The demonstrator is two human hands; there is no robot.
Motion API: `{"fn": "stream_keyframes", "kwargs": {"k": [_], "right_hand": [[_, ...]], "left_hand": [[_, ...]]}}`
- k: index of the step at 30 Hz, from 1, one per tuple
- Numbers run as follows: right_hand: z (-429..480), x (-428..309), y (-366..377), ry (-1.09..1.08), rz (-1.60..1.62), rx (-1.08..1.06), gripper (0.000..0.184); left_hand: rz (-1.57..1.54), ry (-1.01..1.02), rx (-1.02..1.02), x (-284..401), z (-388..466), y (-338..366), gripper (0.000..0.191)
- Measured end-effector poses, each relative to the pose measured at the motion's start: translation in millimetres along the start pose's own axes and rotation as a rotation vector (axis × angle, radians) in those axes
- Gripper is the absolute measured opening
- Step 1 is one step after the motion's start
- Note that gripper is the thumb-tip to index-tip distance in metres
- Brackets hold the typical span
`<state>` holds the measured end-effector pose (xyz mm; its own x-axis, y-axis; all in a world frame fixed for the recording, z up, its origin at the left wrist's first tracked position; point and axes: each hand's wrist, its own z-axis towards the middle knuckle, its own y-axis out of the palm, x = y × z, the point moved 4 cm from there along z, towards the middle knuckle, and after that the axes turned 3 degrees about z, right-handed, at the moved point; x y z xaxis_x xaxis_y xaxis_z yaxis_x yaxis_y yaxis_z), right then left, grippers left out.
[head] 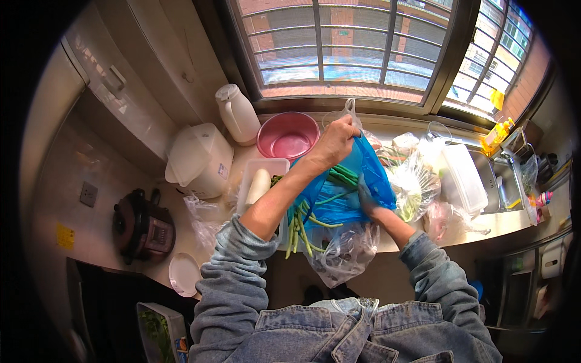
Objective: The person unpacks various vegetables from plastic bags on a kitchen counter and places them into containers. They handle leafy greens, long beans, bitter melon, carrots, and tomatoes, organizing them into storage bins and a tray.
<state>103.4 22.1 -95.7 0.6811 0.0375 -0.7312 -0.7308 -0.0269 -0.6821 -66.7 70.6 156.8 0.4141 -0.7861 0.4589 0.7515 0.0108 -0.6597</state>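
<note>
My left hand (335, 141) grips the upper edge of a blue plastic bag (379, 174), its fingers closed on the film. Inside the bag, partly covered by the blue film, is my right hand (366, 196); its fingers are hidden. Long green beans (344, 176) run up to that hand. More beans hang out of the bag's near left side over the counter's front edge. Below the blue bag, a clear plastic bag (347, 256) droops past the counter edge. To the left, a white plastic container (243, 181) holds a peeled-looking white radish (259, 185), partly behind my left forearm.
A pink basin (289, 135) and a white thermos jug (237, 115) stand at the back. Bagged vegetables (411, 181) and a white lidded box (464, 179) lie at right, beside the sink (508, 177). At left are an electric pressure cooker (144, 227) and a white plate (184, 274).
</note>
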Motion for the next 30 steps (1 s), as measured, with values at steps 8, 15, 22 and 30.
{"fn": "stream_keyframes", "kwargs": {"k": [8, 15, 22, 30], "right_hand": [[-4.5, -52.3, -44.4, -0.187, 0.003, 0.279, 0.045], [-29.3, -123.5, -118.3, -0.284, -0.127, 0.248, 0.036], [-110.0, -163.9, -175.7, -0.373, -0.011, 0.286, 0.018], [-205.0, -179.0, -220.0, -0.421, -0.510, 0.180, 0.060]], "left_hand": [[-0.016, 0.024, -0.018, 52.1, 2.4, -32.3, 0.018], [-0.154, -0.047, -0.136, 64.6, -5.5, -70.1, 0.021], [-0.530, -0.039, -0.324, 90.6, -16.0, -71.9, 0.031], [-0.461, 0.233, -0.350, 178.9, -15.3, -34.7, 0.055]]}}
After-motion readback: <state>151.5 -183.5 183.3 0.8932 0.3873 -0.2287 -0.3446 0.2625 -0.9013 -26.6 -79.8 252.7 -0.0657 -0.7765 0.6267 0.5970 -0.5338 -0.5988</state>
